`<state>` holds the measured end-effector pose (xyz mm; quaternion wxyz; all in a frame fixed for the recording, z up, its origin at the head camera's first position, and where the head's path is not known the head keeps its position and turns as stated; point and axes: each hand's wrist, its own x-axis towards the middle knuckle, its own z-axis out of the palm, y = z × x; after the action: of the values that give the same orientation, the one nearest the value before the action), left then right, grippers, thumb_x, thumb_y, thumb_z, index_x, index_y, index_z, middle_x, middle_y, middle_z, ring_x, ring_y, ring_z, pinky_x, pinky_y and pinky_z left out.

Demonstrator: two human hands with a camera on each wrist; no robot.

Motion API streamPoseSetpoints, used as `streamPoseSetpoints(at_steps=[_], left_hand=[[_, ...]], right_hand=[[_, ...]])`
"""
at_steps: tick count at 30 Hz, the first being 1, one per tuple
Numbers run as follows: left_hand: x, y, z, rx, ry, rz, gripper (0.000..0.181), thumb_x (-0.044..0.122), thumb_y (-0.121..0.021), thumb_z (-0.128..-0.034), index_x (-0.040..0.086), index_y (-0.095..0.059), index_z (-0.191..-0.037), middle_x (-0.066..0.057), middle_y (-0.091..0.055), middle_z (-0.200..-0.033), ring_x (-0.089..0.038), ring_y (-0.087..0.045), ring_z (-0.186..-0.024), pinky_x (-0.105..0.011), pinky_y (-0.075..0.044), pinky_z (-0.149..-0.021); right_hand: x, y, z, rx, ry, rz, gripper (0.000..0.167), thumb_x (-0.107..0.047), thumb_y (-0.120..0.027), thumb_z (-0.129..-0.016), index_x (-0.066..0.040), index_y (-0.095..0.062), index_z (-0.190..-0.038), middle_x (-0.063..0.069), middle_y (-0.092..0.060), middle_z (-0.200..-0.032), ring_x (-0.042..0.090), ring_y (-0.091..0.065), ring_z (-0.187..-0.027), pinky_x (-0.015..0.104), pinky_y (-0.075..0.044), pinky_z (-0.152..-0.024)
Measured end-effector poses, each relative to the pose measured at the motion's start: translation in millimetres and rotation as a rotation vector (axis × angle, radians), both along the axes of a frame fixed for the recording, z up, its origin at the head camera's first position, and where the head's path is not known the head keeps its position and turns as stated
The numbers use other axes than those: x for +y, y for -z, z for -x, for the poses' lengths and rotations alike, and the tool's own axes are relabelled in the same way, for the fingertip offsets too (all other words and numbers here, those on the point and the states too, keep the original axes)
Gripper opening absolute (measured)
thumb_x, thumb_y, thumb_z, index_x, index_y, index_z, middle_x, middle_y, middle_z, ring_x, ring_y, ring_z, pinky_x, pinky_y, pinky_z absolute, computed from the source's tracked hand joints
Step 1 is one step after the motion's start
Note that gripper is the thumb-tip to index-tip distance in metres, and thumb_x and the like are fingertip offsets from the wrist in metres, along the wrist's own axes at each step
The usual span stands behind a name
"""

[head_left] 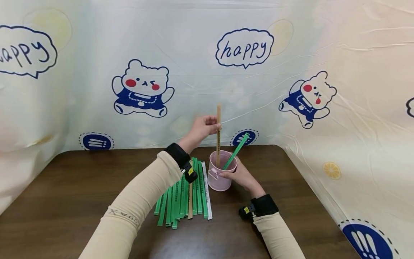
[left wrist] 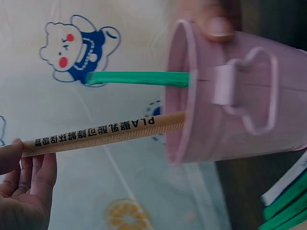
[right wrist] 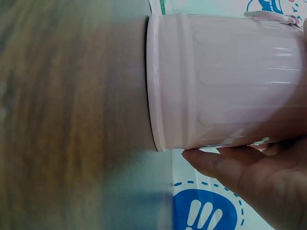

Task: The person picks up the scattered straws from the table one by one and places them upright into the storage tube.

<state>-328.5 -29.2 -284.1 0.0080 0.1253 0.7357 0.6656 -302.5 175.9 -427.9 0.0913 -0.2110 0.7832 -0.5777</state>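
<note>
My left hand (head_left: 204, 126) pinches a brown paper-wrapped straw (left wrist: 96, 135) near its upper end. Its lower end is inside the pink pail (head_left: 220, 182), hidden by the rim in the left wrist view. A green wrapped straw (head_left: 238, 148) leans to the right in the same pail. My right hand (head_left: 243, 176) holds the pail at its right side, thumb at the rim; in the right wrist view, its fingers (right wrist: 216, 165) lie along the wall. Left of the pail, several green wrapped straws (head_left: 176, 201) lie on the table, with a brown wrapped straw (head_left: 190, 201) among them.
A white wrapped straw (head_left: 207, 194) lies at the pile's right edge, close to the pail. The brown wooden table (head_left: 64, 216) ends at a printed cloth (head_left: 194, 43) hanging behind it and along its right side.
</note>
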Motion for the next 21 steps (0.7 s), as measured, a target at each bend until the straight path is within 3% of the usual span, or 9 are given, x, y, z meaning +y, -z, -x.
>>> streamPoseSetpoints(at_steps=[8, 12, 21], left_hand=[[5.4, 35.5, 3.9, -0.061, 0.017, 0.076, 0.030, 0.002, -0.060, -0.1013, -0.007, -0.062, -0.130, -0.013, -0.068, -0.105, -0.033, -0.070, -0.107, -0.046, -0.058, -0.103], [7.5, 45.0, 5.0, -0.078, 0.012, 0.081, 0.030, 0.002, -0.059, -0.1016, -0.008, -0.060, -0.129, -0.012, -0.066, -0.104, -0.036, -0.068, -0.112, -0.046, -0.058, -0.102], [19.0, 59.8, 6.5, -0.084, 0.012, 0.111, 0.028, 0.002, -0.059, -0.1016, -0.008, -0.057, -0.128, -0.023, -0.064, -0.118, -0.040, -0.066, -0.118, -0.042, -0.059, -0.100]], right_hand=[[0.1, 0.8, -1.3, -0.022, 0.023, 0.000, 0.084, -0.012, -0.079, -0.089, -0.009, -0.028, -0.156, 0.022, -0.043, -0.155, 0.042, -0.046, -0.141, 0.057, -0.044, -0.116], [-0.6, -1.1, -1.1, -0.014, 0.009, 0.000, 0.083, -0.014, -0.078, -0.090, -0.009, -0.028, -0.156, 0.022, -0.042, -0.155, 0.042, -0.046, -0.140, 0.058, -0.043, -0.117], [-0.1, 0.2, 1.2, -0.004, 0.007, 0.000, 0.087, -0.013, -0.080, -0.089, -0.007, -0.026, -0.156, 0.023, -0.040, -0.156, 0.042, -0.044, -0.142, 0.060, -0.041, -0.118]])
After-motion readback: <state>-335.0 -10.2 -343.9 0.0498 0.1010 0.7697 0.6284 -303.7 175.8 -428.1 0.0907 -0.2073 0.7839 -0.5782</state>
